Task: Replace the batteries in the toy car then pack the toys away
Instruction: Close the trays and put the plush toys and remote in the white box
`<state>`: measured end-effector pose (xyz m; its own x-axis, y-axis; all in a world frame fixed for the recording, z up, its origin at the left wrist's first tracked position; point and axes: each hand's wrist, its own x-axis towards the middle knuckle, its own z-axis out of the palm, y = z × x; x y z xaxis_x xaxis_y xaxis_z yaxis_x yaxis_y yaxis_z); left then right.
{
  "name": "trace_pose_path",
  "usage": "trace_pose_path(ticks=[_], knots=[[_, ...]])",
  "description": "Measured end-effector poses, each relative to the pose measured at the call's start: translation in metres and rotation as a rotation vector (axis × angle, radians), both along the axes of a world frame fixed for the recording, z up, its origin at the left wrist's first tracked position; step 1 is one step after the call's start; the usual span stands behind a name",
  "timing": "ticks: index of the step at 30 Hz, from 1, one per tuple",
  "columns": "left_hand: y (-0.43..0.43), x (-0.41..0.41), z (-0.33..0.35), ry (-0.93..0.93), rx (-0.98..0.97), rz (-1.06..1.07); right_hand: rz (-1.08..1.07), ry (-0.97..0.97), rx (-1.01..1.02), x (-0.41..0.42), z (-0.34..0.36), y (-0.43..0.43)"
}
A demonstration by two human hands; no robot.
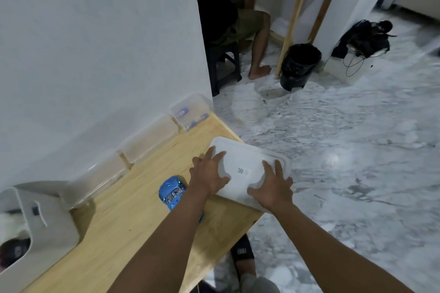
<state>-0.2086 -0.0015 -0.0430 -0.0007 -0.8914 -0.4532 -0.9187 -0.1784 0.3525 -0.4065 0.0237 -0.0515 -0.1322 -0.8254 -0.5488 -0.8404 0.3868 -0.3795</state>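
Note:
A white lidded plastic box (247,166) lies at the right edge of the wooden table (133,216), partly overhanging it. My left hand (209,173) presses flat on the lid's left side, fingers spread. My right hand (273,188) presses on the lid's near right side, fingers spread too. A blue toy car (172,191) stands on the table just left of my left wrist, partly hidden by my forearm.
Clear plastic bins (152,138) line the wall; the far one (190,112) holds small blue items. A grey storage basket (40,221) stands at the left. Beyond the table, a seated person (228,7), a black waste bin (298,66) and a marble floor (345,150).

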Motion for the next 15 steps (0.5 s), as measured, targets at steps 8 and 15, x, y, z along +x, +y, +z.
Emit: trace_pose_path(ticks=[8,15], knots=[[0.012,0.040,0.072,-0.056,-0.159,0.155,0.167,0.025,-0.132,0.046,0.071,-0.021],[0.093,0.158,0.147,-0.179,-0.303,0.448,0.440,-0.068,-0.345,0.171,0.139,0.013]])
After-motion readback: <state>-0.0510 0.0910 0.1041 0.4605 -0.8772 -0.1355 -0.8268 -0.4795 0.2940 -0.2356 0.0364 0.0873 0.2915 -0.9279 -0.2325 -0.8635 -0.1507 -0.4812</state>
